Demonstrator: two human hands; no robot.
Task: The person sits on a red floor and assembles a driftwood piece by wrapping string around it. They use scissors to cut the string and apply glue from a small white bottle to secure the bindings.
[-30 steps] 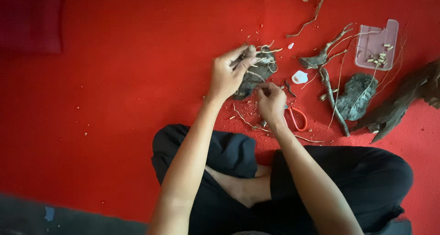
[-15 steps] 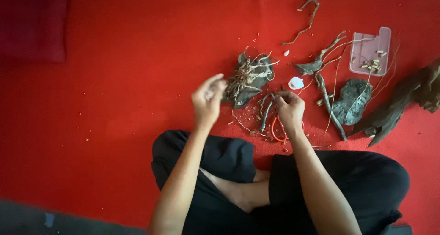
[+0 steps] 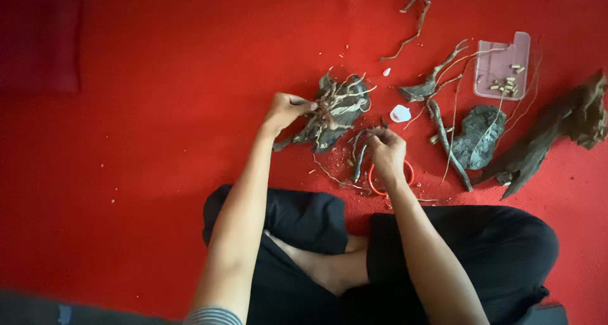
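I sit cross-legged on a red floor covering (image 3: 158, 141). My left hand (image 3: 288, 109) pinches the left edge of a tangle of pale roots tied over a dark stone (image 3: 335, 109). My right hand (image 3: 386, 152) is closed on a thin dark twig (image 3: 361, 157) that hangs down just right of that bundle. Partly under my right hand lies a red ring-shaped object (image 3: 408, 173).
A small white cap (image 3: 399, 114) lies right of the bundle. Further right are a forked branch (image 3: 443, 109), a dark flat stone (image 3: 478, 135), a large piece of driftwood (image 3: 551, 132) and a clear pink tray (image 3: 503, 65) with small bits. A curved twig (image 3: 415, 18) lies at the top.
My left hand dropped away from the bundle, then reached back to grip its left edge. My right hand moved up from the floor and now holds the thin twig.
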